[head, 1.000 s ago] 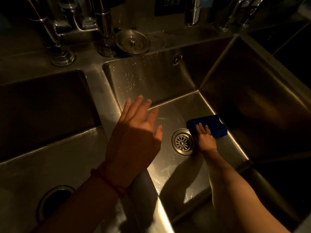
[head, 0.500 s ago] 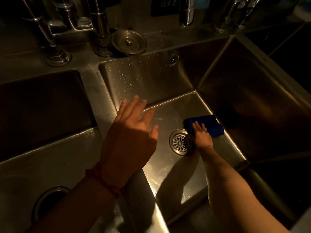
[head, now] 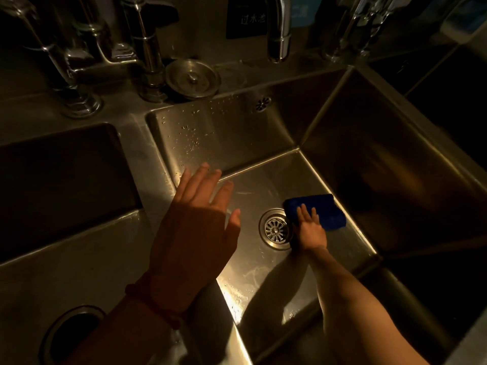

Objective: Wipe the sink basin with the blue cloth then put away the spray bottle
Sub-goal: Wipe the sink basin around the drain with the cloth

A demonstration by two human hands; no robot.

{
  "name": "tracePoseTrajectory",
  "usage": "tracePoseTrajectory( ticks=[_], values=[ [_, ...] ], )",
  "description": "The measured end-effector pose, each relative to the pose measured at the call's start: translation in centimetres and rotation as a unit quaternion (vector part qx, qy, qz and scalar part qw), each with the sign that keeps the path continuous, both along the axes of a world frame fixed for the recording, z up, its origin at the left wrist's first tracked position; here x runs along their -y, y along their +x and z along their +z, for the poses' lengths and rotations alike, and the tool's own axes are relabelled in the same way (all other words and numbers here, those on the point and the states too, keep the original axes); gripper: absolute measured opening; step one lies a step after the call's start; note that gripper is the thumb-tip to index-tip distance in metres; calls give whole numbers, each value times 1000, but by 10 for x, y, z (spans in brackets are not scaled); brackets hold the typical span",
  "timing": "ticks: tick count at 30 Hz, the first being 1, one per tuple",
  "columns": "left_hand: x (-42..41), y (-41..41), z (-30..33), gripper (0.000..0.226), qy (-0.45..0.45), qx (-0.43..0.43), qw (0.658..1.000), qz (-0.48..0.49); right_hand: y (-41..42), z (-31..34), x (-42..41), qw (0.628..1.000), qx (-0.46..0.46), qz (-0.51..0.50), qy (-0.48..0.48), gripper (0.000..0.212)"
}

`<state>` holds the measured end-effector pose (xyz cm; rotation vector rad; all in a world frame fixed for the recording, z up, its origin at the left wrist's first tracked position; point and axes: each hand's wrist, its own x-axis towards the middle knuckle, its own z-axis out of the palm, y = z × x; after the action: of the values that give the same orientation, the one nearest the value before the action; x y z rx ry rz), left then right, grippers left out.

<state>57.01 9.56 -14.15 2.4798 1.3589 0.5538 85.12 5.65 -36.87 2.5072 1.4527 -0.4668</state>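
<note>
To the left of both hands is a second basin with a dark drain hole. The left hand hovers over the sink basin edge, fingers straight and spread, holding nothing. Between the hands sits the round drain. The right hand presses flat, fingers straight, on the blue cloth, which lies on the basin floor just beside the drain.

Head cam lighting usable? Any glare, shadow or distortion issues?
Head view: dim overall, corners near black; glare streak on the sink floor near the front; left hand mostly shadowed; blue cloth under the right hand readable; wide-angle bends the edges.
</note>
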Motion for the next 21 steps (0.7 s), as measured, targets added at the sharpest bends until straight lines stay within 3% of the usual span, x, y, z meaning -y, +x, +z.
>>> tracePoseTrajectory(
  ticks=[9, 21],
  values=[
    [0, 0, 2, 41, -7, -9, 1000, -6, 6, 5, -15, 1000, -20, -19, -12, 54],
    [1, 0, 2, 40, -19, -2, 1000, -9, -45, 9, -10, 974, -36, -224, 23, 50]
  ],
)
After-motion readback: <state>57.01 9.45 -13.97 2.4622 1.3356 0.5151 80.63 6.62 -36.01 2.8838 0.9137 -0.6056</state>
